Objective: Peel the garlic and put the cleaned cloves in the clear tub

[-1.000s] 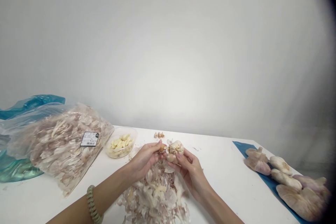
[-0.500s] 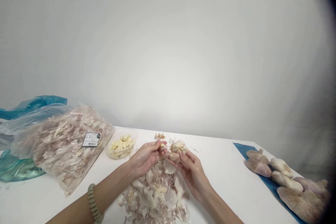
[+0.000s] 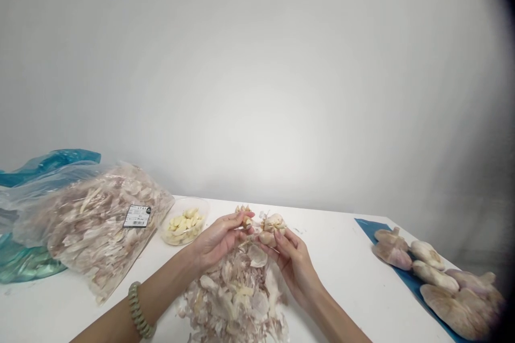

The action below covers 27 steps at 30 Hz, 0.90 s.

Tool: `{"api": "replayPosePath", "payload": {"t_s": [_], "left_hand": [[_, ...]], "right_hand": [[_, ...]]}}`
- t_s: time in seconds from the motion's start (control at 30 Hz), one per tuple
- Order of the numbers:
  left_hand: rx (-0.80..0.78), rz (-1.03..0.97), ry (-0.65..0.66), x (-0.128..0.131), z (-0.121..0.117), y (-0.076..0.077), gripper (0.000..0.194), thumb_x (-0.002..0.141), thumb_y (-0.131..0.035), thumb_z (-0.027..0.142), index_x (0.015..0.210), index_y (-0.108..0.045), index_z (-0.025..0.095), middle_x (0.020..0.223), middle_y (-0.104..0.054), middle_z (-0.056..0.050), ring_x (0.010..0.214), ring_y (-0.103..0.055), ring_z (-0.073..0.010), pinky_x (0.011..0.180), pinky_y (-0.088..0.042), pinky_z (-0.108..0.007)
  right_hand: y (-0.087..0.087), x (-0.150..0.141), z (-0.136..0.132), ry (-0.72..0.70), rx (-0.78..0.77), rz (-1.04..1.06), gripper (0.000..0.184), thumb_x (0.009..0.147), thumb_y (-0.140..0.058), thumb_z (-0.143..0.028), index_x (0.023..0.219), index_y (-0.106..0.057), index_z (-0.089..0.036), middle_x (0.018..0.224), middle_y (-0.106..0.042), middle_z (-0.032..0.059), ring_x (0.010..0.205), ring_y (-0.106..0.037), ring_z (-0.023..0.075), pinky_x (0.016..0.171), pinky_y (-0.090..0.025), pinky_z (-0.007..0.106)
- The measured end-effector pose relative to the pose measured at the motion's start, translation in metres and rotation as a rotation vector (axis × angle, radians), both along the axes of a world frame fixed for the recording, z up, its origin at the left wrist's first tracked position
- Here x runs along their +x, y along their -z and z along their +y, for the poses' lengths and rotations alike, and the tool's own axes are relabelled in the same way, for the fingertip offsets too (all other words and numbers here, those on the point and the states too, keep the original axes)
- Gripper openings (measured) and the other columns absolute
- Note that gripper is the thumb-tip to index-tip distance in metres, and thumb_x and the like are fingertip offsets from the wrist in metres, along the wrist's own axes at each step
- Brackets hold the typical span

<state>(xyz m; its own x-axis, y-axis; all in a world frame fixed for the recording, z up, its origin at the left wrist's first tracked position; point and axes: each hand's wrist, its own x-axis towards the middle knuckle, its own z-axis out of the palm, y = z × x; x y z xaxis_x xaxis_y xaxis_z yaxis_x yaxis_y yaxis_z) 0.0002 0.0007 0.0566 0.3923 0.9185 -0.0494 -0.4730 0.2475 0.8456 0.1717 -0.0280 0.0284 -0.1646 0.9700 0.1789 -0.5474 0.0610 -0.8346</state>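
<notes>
Between thumb and fingers, my left hand (image 3: 219,240) pinches a small unpeeled garlic clove (image 3: 247,221). My right hand (image 3: 293,257) grips a partly broken garlic bulb (image 3: 274,223), its cloves facing left toward the other hand. Both hands are close together above a heap of papery garlic skins (image 3: 237,300) on the white table. Just behind my left fingertips, a few loose cloves (image 3: 241,208) lie on the tabletop. A clear round bowl (image 3: 164,237) with peeled cloves stands left of my left hand.
At the left lies a large clear bag (image 3: 100,220) full of garlic skins with a label, beside blue-green plastic (image 3: 60,159). Several whole garlic bulbs (image 3: 436,277) rest on a blue sheet (image 3: 372,228) at the right. A plain wall (image 3: 257,80) rises behind the table.
My left hand has shifted slightly, with the clove now raised and turned between thumb and finger. The right hand and bulb stay nearly still. The whole view has moved slightly.
</notes>
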Motion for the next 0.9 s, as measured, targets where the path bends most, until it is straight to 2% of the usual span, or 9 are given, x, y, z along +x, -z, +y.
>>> {"api": "replayPosePath", "payload": {"t_s": [0.17,0.27,0.4,0.53,0.7,0.9], "left_hand": [[-0.02,0.031,0.04,-0.004,0.001,-0.001,0.021,0.082,-0.061,0.019,0.101,-0.066,0.012,0.09,-0.057,-0.007,0.072,-0.057,-0.0072,0.054,-0.047,-0.012],[-0.024,0.049,0.061,-0.008,0.001,-0.003,0.027,0.082,-0.061,0.023,0.107,-0.065,0.014,0.09,-0.057,-0.007,0.068,-0.054,-0.0059,0.05,-0.044,-0.01],[0.037,0.087,0.066,-0.013,0.0,-0.005,0.031,0.081,-0.062,0.024,0.111,-0.064,0.016,0.103,-0.056,-0.007,0.073,-0.056,-0.0074,0.054,-0.046,-0.013],[0.083,0.136,0.022,-0.016,0.005,-0.011,0.037,0.078,-0.066,0.023,0.115,-0.061,0.017,0.096,-0.059,-0.007,0.078,-0.058,-0.0111,0.058,-0.045,-0.017],[0.169,0.246,-0.104,-0.021,0.029,-0.028,0.02,0.073,-0.072,0.02,0.09,-0.067,0.011,0.085,-0.059,-0.005,0.077,-0.053,-0.0091,0.066,-0.04,-0.018],[0.225,0.265,-0.071,-0.026,0.049,-0.039,0.014,0.069,-0.073,0.02,0.075,-0.065,0.011,0.082,-0.059,-0.003,0.072,-0.048,-0.0084,0.063,-0.034,-0.021]], "right_hand": [[-0.001,0.002,0.001,0.041,-0.012,0.033,0.023,0.072,-0.073,-0.032,0.088,-0.068,-0.015,0.083,-0.069,0.0046,0.085,-0.065,0.0182,0.088,-0.05,0.034],[-0.001,0.004,0.005,0.123,-0.048,0.063,0.024,0.068,-0.077,-0.032,0.083,-0.068,-0.016,0.082,-0.068,0.0031,0.085,-0.065,0.0177,0.088,-0.05,0.032],[-0.001,0.005,0.008,0.165,-0.073,0.067,0.025,0.066,-0.078,-0.031,0.082,-0.067,-0.015,0.085,-0.068,0.0042,0.089,-0.064,0.0192,0.088,-0.051,0.032],[0.0,0.003,0.007,0.158,-0.07,0.056,0.023,0.067,-0.078,-0.03,0.081,-0.067,-0.015,0.08,-0.066,0.0019,0.084,-0.064,0.0171,0.087,-0.052,0.033],[0.001,0.002,0.008,0.195,-0.068,0.063,0.023,0.065,-0.078,-0.03,0.079,-0.067,-0.015,0.075,-0.065,0.0,0.078,-0.063,0.0144,0.085,-0.053,0.032],[0.0,0.003,0.008,0.197,-0.07,0.048,0.027,0.063,-0.079,-0.032,0.08,-0.068,-0.015,0.078,-0.066,0.002,0.079,-0.063,0.0161,0.086,-0.052,0.034]]}}
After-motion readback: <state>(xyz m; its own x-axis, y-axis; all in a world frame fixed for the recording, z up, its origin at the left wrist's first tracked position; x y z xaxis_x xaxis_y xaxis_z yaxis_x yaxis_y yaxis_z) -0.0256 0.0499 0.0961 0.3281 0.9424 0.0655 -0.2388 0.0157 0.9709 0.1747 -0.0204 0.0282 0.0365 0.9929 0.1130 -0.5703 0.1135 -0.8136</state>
